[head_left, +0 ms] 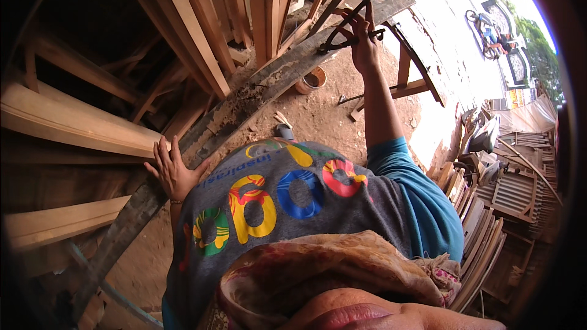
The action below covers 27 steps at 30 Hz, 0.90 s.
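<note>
My left hand [177,172] is spread open at the left, its fingertips against the end of a pale, moulded wooden board [85,123]. Below it runs a long, worn bench beam [241,95], strewn with wood shavings. Up at the right, my right arm reaches to the far end of that beam. There my right hand [364,43] is closed around a dark, triangular metal frame [345,38], whose exact kind I cannot make out. The frame's lower end touches or hangs just over the beam; which one, I cannot tell.
Upright planks [263,12] lean beyond the beam. A round bucket [312,79] stands on the dirt floor beside it. A dark-edged wooden stand [409,64] is by my right forearm. Stacked boards [480,244] lie at the right; a motorbike [484,33] is out in the bright yard.
</note>
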Each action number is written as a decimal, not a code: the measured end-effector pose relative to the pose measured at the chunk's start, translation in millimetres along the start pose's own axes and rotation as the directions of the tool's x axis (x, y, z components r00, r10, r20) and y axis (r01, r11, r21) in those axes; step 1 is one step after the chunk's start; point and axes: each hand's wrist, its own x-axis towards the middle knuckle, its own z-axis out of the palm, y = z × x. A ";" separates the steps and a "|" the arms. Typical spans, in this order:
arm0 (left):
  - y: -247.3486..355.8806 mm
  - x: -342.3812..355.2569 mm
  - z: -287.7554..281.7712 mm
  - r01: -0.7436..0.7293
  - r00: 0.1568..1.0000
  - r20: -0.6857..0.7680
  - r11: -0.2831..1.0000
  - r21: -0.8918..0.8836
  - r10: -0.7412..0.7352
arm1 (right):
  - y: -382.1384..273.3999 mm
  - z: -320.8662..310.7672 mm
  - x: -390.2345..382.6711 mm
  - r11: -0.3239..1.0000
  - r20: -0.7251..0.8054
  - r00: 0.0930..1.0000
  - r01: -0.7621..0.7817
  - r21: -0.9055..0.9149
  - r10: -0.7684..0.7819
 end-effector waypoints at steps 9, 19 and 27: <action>-2.1 1.8 -6.8 0.017 1.000 0.002 1.000 0.022 -0.017 | 17.6 0.0 6.4 0.962 -0.061 0.998 -0.019 -0.273 0.003; -2.8 -0.7 1.3 0.001 0.999 -0.050 0.999 0.033 0.001 | 38.7 14.7 60.6 0.994 -0.197 0.977 -0.090 -0.067 0.076; -12.0 -3.4 8.8 0.011 1.000 -0.011 0.999 0.051 -0.010 | 64.1 3.8 119.7 0.856 -0.336 0.808 -0.517 -0.012 0.483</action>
